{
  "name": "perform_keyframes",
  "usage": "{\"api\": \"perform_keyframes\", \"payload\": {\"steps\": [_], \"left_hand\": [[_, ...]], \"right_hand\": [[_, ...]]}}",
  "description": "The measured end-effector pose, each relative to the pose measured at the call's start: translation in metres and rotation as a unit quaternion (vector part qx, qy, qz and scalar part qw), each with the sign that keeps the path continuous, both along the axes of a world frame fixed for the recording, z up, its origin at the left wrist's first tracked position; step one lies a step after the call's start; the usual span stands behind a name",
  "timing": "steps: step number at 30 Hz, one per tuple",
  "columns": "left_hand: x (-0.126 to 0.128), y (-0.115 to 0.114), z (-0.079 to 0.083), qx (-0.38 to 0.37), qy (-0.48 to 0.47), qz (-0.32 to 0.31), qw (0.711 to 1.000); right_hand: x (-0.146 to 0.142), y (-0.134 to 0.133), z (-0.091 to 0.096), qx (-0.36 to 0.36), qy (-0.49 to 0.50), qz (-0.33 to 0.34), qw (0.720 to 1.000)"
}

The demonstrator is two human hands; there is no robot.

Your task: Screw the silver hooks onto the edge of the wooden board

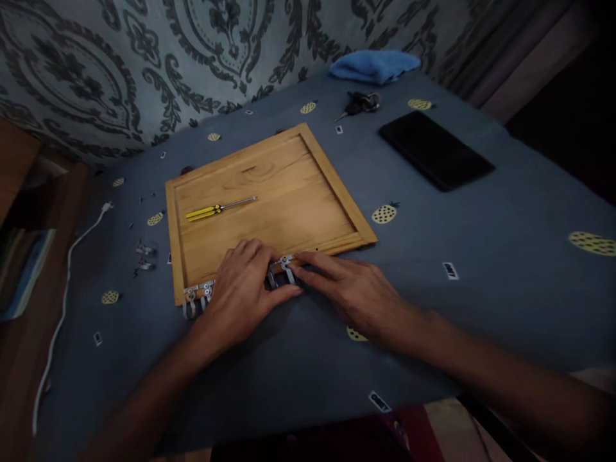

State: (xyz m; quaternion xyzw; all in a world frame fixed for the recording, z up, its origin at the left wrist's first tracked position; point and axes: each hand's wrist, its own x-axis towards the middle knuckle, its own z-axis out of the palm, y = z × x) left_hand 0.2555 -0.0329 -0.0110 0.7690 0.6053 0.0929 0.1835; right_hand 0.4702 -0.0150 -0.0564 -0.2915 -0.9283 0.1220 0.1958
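A framed wooden panel [260,179] lies flat on the blue table covering, with metal hooks [197,298] along its near edge. My left hand [243,289] rests over that edge, fingers bent on the wood and thumb stretched out below a metal hook [285,264]. My right hand [353,292] pinches the same hook from the right side, thumb and fingertips partly hidden. On the panel lies a screwdriver [206,213] with a yellow and black handle, touched by neither hand.
Loose metal hooks [144,256] and tiny screws [140,199] lie left of the panel. A white cable [65,301] runs down the left side. Keys [360,104], a black tablet-like slab [436,151] and a blue cloth [374,66] sit toward the back right.
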Motion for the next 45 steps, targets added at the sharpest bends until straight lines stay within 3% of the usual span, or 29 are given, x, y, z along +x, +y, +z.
{"api": "perform_keyframes", "payload": {"steps": [7,20,32,45], "left_hand": [[0.0011,0.0018,0.0052,-0.019,0.017,-0.005,1.000],[-0.0029,-0.0005,0.0010,0.002,0.011,-0.012,1.000],[-0.0034,-0.0007,-0.0005,0.019,0.006,-0.016,1.000],[-0.0045,0.0000,-0.0006,0.010,0.003,-0.020,1.000]], "right_hand": [[0.0000,0.0004,0.0018,0.018,0.006,0.005,1.000],[0.0052,-0.0006,-0.0029,0.037,0.008,0.010,0.999],[0.0059,-0.0023,-0.0021,0.003,-0.011,0.031,0.999],[0.0046,-0.0024,-0.0019,0.014,-0.020,0.026,0.999]]}}
